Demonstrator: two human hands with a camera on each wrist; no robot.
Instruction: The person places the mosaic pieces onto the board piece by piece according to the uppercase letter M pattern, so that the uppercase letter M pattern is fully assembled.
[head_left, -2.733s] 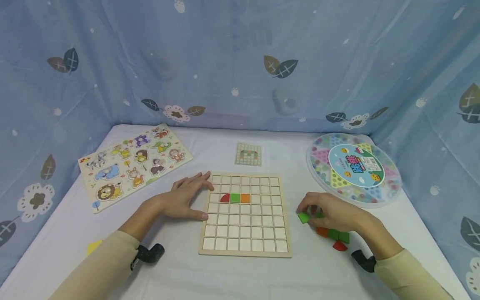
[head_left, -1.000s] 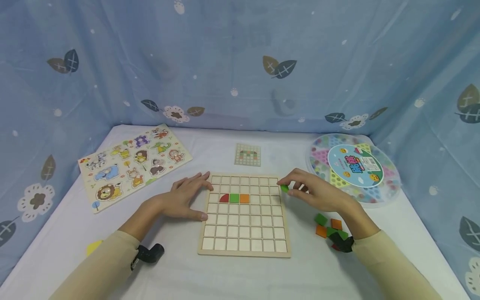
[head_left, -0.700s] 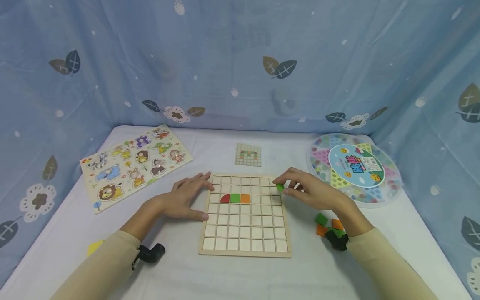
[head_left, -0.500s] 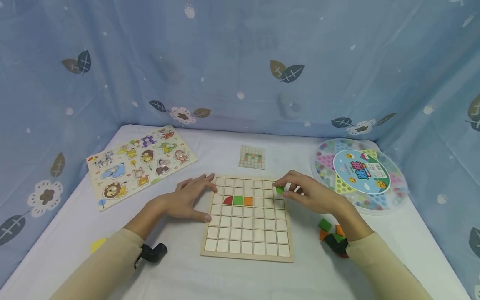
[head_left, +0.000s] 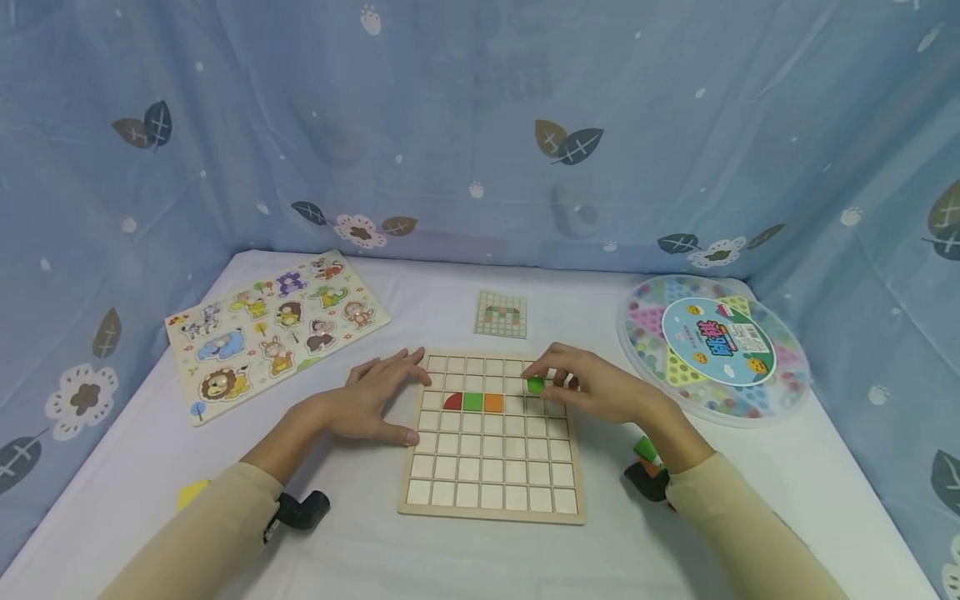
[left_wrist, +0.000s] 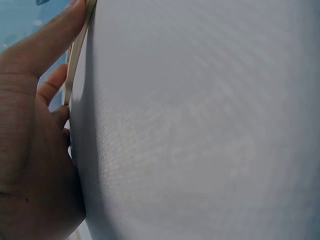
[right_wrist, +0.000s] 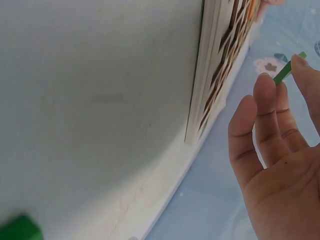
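A wooden grid board (head_left: pixel 491 517) lies mid-table in the head view. In one of its rows sit a red quarter-round tile (head_left: pixel 453 402), a green square tile (head_left: pixel 473 402) and an orange square tile (head_left: pixel 493 403), side by side. My left hand (head_left: pixel 367 404) rests on the board's left edge with its fingers spread; its thumb touches the frame in the left wrist view. My right hand (head_left: pixel 600 385) pinches a green tile (head_left: pixel 536 385) between thumb and fingertips, above the board's upper right cells. In the right wrist view that tile (right_wrist: pixel 284 73) appears edge-on, clear of the board.
A small pattern card (head_left: pixel 501 314) lies behind the board. At back left is an animal puzzle board (head_left: pixel 277 333), at back right a round marble game (head_left: pixel 718 342). Loose tiles (head_left: pixel 647 450) lie partly under the right forearm. A yellow piece (head_left: pixel 192 493) sits by the left sleeve.
My right hand took a green tile from the loose tiles at right and carried it up and leftward over the board. The left hand has stayed on the board's edge.
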